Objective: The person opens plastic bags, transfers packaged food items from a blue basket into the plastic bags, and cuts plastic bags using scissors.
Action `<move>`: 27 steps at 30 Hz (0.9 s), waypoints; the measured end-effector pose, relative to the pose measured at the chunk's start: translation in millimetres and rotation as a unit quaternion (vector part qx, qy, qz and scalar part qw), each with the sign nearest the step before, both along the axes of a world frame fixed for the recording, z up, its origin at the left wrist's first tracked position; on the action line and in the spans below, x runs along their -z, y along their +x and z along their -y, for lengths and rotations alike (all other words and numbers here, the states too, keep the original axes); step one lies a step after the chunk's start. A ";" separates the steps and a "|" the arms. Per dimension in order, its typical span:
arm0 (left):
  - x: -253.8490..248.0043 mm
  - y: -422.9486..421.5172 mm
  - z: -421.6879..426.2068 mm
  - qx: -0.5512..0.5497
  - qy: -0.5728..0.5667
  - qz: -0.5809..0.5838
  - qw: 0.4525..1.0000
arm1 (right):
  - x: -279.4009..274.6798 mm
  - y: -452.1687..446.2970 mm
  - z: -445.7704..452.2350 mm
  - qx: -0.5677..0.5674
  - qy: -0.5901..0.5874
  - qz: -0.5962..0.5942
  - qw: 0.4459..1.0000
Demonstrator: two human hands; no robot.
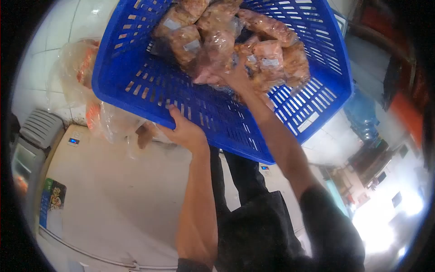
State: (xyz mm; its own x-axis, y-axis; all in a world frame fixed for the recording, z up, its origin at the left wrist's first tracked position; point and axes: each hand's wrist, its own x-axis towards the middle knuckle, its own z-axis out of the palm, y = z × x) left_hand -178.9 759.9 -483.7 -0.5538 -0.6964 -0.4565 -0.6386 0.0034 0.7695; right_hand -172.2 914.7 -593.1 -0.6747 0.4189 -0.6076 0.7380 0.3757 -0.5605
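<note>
A blue plastic basket (181,102) with slotted walls fills the upper middle of the view, tilted. Several clear plastic bags of brownish-pink food (270,59) with white labels lie inside it, heaped toward its far side. My left hand (183,129) grips the near rim of the basket, thumb over the inside of the wall. My right hand (235,75) reaches into the basket against a bag of the food (210,68); its fingers are blurred and partly hidden among the bags.
Left of the basket, clear plastic bags with orange-red parts (88,113) lie by a tiled wall (43,68). Below is a white chest lid (122,195), with a grey-topped appliance (41,129) beside it. Blue translucent containers (362,113) stand at the right.
</note>
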 end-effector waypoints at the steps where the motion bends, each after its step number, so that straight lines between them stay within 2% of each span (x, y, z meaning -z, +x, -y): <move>1: 6.8 3.8 1.0 -0.013 0.014 -0.015 1.000 | 8.0 -18.3 10.3 0.019 -0.001 0.013 1.000; 5: 12.5 6.1 6.0 0.033 0.000 0.008 0.999 | 40.5 -44.4 35.6 0.112 0.056 0.089 0.988; 8: -5.5 5.2 -0.7 0.071 -0.014 0.030 0.997 | 50.9 -34.7 26.8 0.145 0.031 0.129 0.980; 9: -5.9 6.8 -0.7 0.061 -0.018 0.040 0.997 | 74.7 -21.4 21.7 0.115 0.048 0.115 0.986; 10: -2.0 5.0 -0.4 0.048 -0.020 0.044 0.998 | 70.9 -13.8 10.6 0.078 0.025 -0.010 0.997; 11: 0.4 4.3 -0.1 0.034 -0.023 0.050 0.998 | 66.6 -5.3 -0.7 0.010 0.033 0.036 0.999; 13: -2.5 7.1 0.9 0.042 -0.011 0.048 0.998 | -14.1 3.5 -16.5 -0.122 0.047 0.140 0.982; 15: 4.1 5.1 0.5 0.041 -0.008 0.037 0.998 | 7.4 67.5 -36.9 -0.310 0.090 0.053 0.945; 17: 9.0 11.0 5.5 0.035 -0.024 0.036 0.998 | 13.4 112.0 -53.7 -0.355 0.077 0.065 0.930; 21: 3.7 7.6 2.6 0.043 -0.016 0.028 0.999 | 18.0 149.9 -68.0 -0.256 0.033 0.201 0.945; 27: 2.3 10.7 2.1 0.050 -0.023 0.053 0.997 | 29.7 140.7 -73.2 -0.149 0.034 0.261 0.953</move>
State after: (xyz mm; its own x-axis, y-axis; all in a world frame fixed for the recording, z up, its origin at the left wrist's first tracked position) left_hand -168.2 757.8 -486.1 -0.5711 -0.6624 -0.4848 -0.7112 0.1044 0.6951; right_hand -31.5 987.9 -622.8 -0.3837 0.3072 -0.8709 0.7649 0.6341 -0.1134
